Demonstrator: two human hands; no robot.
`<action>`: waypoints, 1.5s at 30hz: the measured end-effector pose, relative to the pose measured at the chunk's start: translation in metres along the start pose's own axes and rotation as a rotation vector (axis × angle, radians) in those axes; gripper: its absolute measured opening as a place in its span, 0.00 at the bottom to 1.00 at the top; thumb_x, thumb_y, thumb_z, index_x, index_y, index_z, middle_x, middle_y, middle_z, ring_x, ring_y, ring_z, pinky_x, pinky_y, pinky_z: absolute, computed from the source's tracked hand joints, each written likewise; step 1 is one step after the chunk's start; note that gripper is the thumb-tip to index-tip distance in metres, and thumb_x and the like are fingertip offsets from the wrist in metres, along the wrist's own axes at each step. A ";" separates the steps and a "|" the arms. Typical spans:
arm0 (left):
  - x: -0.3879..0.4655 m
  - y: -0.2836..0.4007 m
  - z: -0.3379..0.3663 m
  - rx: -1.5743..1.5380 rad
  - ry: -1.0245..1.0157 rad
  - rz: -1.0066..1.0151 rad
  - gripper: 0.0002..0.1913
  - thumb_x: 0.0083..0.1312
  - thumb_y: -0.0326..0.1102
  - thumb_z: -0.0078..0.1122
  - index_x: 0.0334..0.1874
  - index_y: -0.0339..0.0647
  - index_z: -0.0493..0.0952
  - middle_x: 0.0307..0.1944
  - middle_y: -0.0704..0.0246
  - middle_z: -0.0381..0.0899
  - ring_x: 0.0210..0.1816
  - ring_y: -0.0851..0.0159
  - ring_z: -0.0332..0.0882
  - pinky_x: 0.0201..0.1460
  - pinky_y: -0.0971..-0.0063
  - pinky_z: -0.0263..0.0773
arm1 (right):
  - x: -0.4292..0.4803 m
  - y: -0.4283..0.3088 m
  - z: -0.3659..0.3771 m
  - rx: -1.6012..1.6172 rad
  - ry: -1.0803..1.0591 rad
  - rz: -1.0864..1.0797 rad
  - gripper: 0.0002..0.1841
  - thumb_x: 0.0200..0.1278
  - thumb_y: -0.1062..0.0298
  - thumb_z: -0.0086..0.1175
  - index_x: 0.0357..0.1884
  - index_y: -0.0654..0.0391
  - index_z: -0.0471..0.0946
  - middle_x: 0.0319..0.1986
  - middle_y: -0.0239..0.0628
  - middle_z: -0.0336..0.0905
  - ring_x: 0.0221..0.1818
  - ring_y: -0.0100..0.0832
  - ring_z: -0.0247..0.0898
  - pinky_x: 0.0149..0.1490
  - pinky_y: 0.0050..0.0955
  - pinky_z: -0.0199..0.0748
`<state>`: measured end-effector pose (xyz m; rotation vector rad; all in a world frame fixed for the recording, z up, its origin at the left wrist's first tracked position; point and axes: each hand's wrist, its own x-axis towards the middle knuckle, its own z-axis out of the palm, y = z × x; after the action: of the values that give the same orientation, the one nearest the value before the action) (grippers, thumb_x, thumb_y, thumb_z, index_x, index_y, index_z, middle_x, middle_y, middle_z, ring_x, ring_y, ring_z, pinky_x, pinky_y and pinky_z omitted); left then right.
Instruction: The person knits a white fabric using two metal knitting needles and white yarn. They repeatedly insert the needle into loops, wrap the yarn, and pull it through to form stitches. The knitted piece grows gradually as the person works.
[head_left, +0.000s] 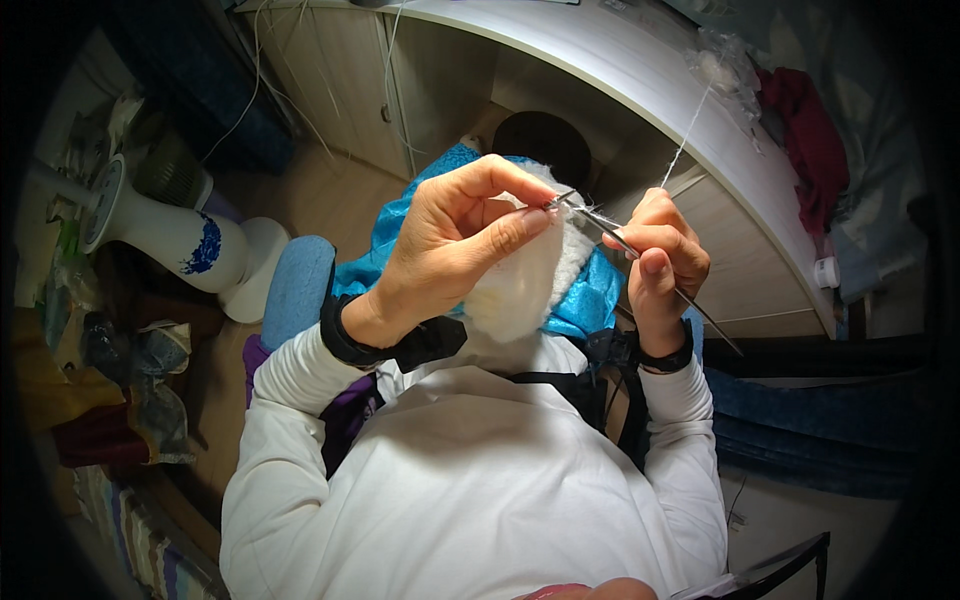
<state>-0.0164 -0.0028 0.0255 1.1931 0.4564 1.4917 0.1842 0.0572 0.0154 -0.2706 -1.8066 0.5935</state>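
Observation:
My left hand (480, 232) pinches a knitting needle and the edge of white knitting between thumb and forefinger, with the needle's dark tip (562, 198) showing beyond the fingers. In my right hand (664, 259) is a metal knitting needle (709, 322), slanting down to the right, its upper end meeting the left needle's tip. White yarn (686, 135) runs from my raised right fingers up to a clear plastic bag (726, 73) on the desk. Fluffy white knitted fabric (574, 259) hangs below the hands over shiny blue cloth (592, 296) on my lap.
A pale desk (600, 67) curves across the front and right, with dark red cloth (802, 142) and a small white roll (826, 272) by its edge. A blue-and-white pedestal (180, 240) lies at left near bags and cloths. Thin cords (259, 82) hang at upper left.

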 end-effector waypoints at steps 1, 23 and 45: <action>0.000 -0.001 -0.001 0.008 -0.006 0.012 0.08 0.61 0.20 0.55 0.43 0.33 0.74 0.37 0.67 0.76 0.40 0.75 0.73 0.44 0.85 0.67 | 0.000 -0.001 -0.001 0.004 -0.007 0.005 0.18 0.62 0.54 0.51 0.25 0.59 0.79 0.19 0.30 0.71 0.24 0.24 0.57 0.35 0.25 0.55; 0.002 -0.002 -0.008 0.083 -0.113 0.094 0.10 0.61 0.19 0.55 0.45 0.31 0.75 0.41 0.65 0.78 0.44 0.73 0.77 0.49 0.84 0.73 | 0.006 -0.006 -0.006 0.019 -0.030 0.034 0.21 0.62 0.53 0.49 0.22 0.61 0.78 0.17 0.30 0.66 0.24 0.24 0.51 0.31 0.25 0.47; 0.002 0.001 -0.008 0.301 -0.199 0.016 0.10 0.61 0.20 0.57 0.45 0.33 0.75 0.36 0.71 0.76 0.31 0.82 0.74 0.32 0.92 0.68 | 0.009 -0.004 -0.016 0.306 -0.241 0.315 0.15 0.57 0.61 0.50 0.27 0.61 0.82 0.16 0.30 0.68 0.23 0.22 0.54 0.32 0.23 0.53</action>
<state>-0.0238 0.0015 0.0242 1.5685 0.5498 1.3317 0.1968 0.0620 0.0288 -0.2853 -1.8828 1.1545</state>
